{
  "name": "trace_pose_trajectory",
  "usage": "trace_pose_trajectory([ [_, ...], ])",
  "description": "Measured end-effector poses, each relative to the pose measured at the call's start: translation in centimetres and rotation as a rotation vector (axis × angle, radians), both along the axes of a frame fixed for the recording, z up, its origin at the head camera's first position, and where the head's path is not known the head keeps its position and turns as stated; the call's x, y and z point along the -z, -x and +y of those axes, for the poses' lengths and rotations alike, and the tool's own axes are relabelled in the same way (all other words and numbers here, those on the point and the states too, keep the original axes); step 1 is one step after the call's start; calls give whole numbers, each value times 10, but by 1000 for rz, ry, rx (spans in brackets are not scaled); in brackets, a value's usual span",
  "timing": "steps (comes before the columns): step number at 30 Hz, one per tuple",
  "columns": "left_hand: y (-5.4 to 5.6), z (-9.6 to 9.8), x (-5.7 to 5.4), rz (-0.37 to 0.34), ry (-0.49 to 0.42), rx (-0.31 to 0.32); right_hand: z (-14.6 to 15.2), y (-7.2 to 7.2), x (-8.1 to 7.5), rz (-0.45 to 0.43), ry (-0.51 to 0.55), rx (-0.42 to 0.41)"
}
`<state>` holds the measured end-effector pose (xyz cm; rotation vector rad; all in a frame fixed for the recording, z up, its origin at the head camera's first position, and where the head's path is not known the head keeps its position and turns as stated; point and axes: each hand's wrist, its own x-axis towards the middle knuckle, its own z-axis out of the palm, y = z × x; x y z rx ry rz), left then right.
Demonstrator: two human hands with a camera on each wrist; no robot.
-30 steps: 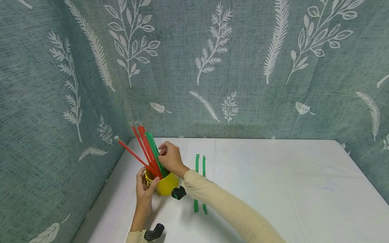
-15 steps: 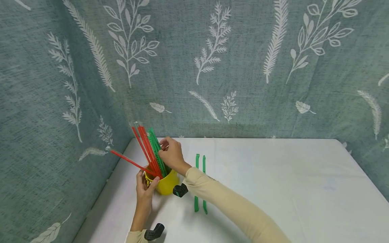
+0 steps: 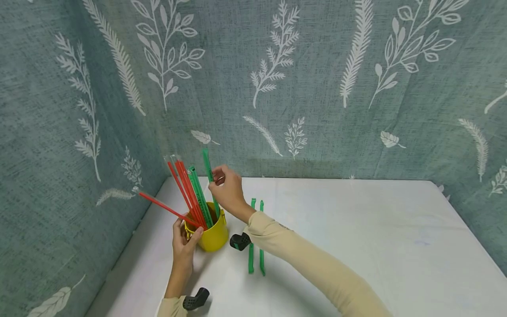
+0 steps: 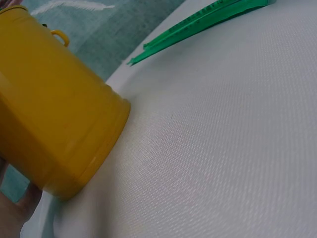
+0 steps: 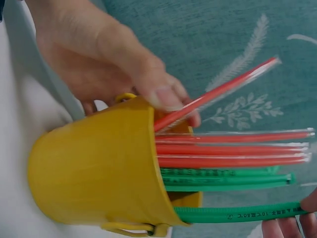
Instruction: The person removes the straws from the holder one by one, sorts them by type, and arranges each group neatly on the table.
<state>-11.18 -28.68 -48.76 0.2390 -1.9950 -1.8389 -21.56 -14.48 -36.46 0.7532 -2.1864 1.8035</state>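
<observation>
Head view: the right hand, its thumb and fingers closed narrowly, pinches one green straw above its middle; the straw's lower end is inside the mouth of the bucket. One left hand holds the bucket at its near left side, thumb at the rim and fingers curved around the wall.

Bucket contents, counted in the right wrist view: four red straws in clear wrappers and, apart from the pinched one, at least two green straws; overlap prevents a surer count of the latter. Of the red, one leans far out over the rim beside the left thumb, and three stand close together. The green pair stands between these three and the pinched straw. Two yellow loops project from opposite sides of the bucket.

Farther out, two loose straws, both green, lie side by side and apart on the white table, right of the bucket; their middles are hidden behind the right arm. Two beige sleeves and one leaf-patterned curtain complete the surroundings.
</observation>
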Motion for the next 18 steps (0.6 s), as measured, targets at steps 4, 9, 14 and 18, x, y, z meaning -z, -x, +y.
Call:
trace_pose_trajectory([
  [4,-1,0,-1,-5,6,6,7,-1,-10,8,24,-2],
  [9,0,-1,-1,4,0,14,15,-3,-20,17,48,-10],
  [14,0,-1,-1,9,-17,15,23,-3,-27,64,90,-9],
  [18,0,1,-1,14,-17,17,30,-4,-33,105,151,-7],
])
